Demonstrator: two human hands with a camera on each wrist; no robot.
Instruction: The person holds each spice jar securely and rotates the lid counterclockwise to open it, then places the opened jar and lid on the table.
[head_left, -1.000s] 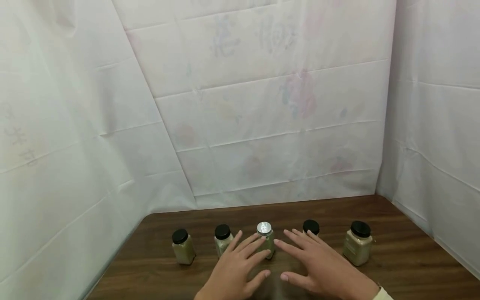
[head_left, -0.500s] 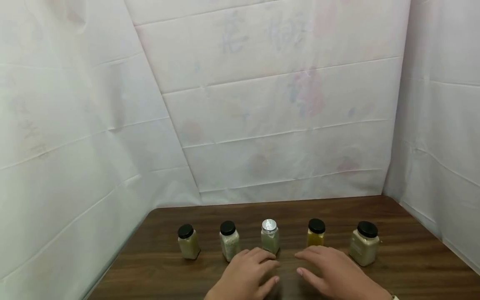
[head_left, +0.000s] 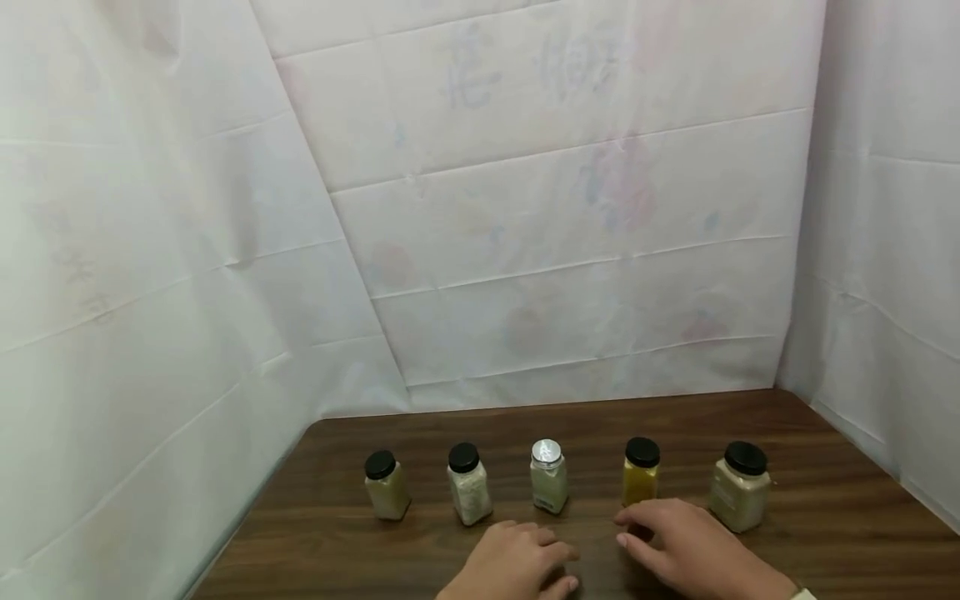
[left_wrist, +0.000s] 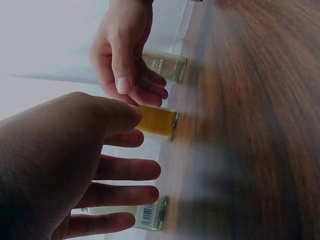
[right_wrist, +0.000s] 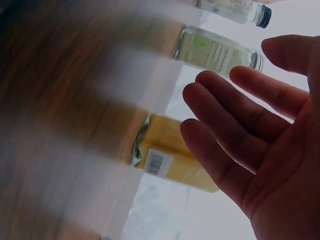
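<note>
Five-wide no more than a loose row, several glass jars of powder stand upright on the table. My left hand hovers low in front of the silver-lidded jar, fingers relaxed and holding nothing. My right hand is likewise bare, its loosely bent fingers overlapping the lower part of the black-lidded yellow jar in the head view. To its right stands a larger black-lidded jar. In the right wrist view, the yellow jar shows a barcode label beyond my fingertips.
Further left are a black-lidded jar of pale contents and another of olive-tan powder. The brown wood-grain table is bounded behind and at both sides by white sheeting.
Both hands have drawn back toward the near edge and lowered, their spread fingers now bent more loosely. The jars appear slightly further right as the head view shifts; more of them shows.
</note>
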